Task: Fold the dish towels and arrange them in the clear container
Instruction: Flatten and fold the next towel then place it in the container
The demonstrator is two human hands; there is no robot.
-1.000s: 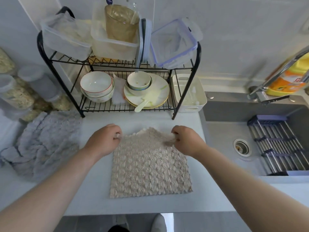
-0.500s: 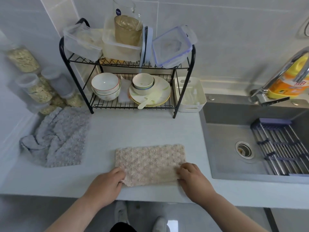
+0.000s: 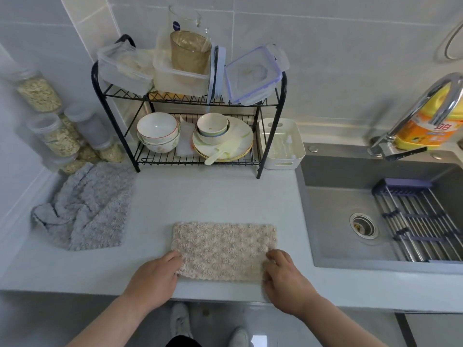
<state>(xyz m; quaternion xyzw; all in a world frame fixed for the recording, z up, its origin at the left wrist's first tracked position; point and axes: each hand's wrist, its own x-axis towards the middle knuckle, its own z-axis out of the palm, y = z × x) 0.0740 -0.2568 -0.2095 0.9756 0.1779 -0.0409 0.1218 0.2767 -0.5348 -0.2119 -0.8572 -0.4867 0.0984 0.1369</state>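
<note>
Gripping the near corners of the beige towel, the left hand and right hand each had fingers curled onto its edge. That towel lay flat as a rectangle at 6 o'clock on the table; a crumpled grey towel sat at 9 o'clock. Clear containers stood atop the rack at 12 o'clock. A yellow bottle at 2 o'clock bore Chinese writing, partly hidden by the tap; the blue label on the glass jug was unreadable.

Walled in pale grey tile; fitted with a light counter, a black wire rack at the back, a grey sink and chrome faucet at right; floored in grey; lit softly, evenly.
</note>
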